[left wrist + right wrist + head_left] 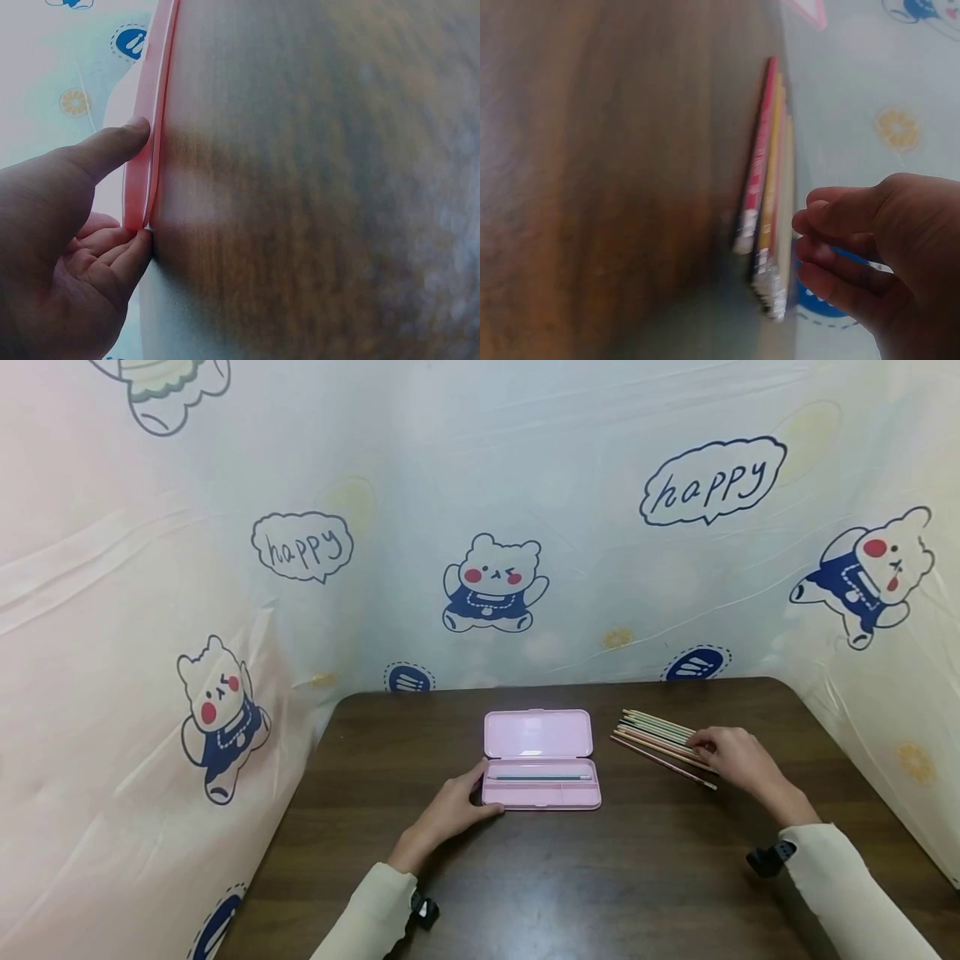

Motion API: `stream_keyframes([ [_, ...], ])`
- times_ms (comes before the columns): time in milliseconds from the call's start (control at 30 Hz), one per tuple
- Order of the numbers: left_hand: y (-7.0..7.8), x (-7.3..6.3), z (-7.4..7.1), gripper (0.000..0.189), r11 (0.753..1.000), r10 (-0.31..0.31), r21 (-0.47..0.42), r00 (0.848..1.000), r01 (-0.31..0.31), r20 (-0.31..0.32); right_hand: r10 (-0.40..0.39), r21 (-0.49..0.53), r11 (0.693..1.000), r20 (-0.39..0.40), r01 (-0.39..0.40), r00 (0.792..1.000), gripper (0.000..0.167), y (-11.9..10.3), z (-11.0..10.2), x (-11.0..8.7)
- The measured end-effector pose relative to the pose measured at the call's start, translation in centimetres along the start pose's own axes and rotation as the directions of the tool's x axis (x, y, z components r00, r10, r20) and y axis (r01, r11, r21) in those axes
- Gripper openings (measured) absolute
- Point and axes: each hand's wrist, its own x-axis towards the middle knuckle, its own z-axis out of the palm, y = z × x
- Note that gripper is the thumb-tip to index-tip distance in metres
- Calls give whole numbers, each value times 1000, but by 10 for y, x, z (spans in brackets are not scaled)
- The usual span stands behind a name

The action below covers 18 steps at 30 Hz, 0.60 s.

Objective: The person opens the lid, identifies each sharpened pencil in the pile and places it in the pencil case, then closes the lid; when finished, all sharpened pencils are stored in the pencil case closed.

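An open pink pencil case [525, 799] lies on the table with a single teal pencil [536, 777] in its long compartment. My left hand [455, 806] holds the case by its left end. In the left wrist view, the thumb is on the front side and the fingers are at the corner. Several pencils [660, 739] lie in a loose bundle to the right of the case. Over their right ends is my right hand [738, 766], fingers bent. In the right wrist view no pencil shows between its fingertips [810, 217]; a red pencil [758, 157] lies nearest that camera.
The dark wooden table [540, 885] has rounded back corners. A pale curtain [405, 468] with printed bears and "happy" bubbles hangs behind and along both sides. The case's lid [537, 732] lies back, away from me.
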Motion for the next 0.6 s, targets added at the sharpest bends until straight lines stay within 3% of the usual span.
stream_keyframes([
  [167, -1, 0, 1, 94, 1000, 1, -3, 1000, -1, -1, 2, -38, 999, 15, -1, 1000, 15, 12, 11, -4],
  [600, -2, 0, 0, 94, 1000, -1, -1, 1000, 1, -3, -12, -54, 998, 20, 13, 1000, 17, 16, 20, -5],
])
